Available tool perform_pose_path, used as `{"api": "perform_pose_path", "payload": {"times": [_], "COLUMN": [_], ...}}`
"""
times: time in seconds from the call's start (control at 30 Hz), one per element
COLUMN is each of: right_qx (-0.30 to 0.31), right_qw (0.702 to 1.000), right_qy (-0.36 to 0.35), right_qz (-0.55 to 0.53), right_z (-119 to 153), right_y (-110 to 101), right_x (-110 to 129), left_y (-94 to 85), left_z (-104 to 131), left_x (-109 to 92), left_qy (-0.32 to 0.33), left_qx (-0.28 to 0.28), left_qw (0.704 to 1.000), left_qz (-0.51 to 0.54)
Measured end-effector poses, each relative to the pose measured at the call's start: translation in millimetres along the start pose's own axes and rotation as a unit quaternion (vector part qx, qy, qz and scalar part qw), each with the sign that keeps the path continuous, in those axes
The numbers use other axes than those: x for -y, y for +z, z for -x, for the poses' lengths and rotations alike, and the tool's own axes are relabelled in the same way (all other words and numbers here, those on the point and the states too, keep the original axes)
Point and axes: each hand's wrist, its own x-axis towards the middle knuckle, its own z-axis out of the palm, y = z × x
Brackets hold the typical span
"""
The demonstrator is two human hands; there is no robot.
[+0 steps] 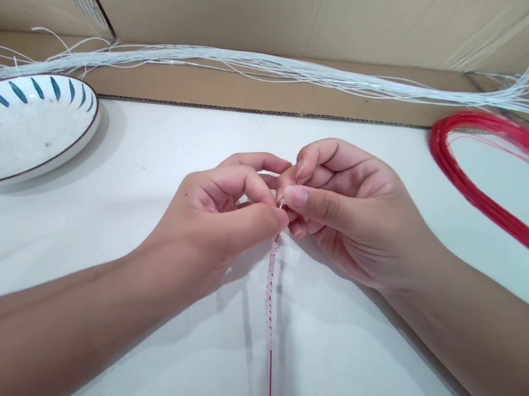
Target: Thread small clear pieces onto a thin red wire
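Your left hand [228, 219] and right hand [343, 211] pinch the upper end of the beaded red cord [272, 287], which hangs below the fingertips. Treat it as light, limp and prone to slipping; grip just above the beads.

Even light, soft shadows, dark blurred right edge

My view crops the plate [28, 125] at the left edge and the red cord coil [490, 212] at the right; the fingertips [296, 196] cover the beaded strand's top [275, 247].
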Motion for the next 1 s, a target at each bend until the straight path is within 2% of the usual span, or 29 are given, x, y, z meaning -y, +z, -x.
{"api": "perform_pose_path", "payload": {"times": [0.33, 0.67, 0.83, 1.0], "right_qx": [-0.001, 0.024, -0.019, -0.064], "right_qw": [1.000, 1.000, 0.999, 0.997], "right_qy": [-0.006, -0.017, -0.025, -0.038], "right_qz": [0.007, 0.009, -0.023, -0.034], "right_z": [0.7, 2.1, -1.4, -3.1], "right_y": [0.4, -0.9, -1.3, -3.0], "right_x": [-1.7, -2.5, -2.3, -2.1], "left_y": [1.8, 1.8, -4.6, -1.4], "left_z": [0.3, 1.3, 0.7, 0.8], "left_x": [-1.4, -0.8, 2.8, 2.9], "left_qy": [-0.003, -0.010, -0.025, -0.033], "left_qx": [-0.001, -0.001, 0.012, 0.003], "left_qw": [1.000, 1.000, 1.000, 0.996], "left_qz": [-0.013, -0.006, -0.006, -0.080]}}
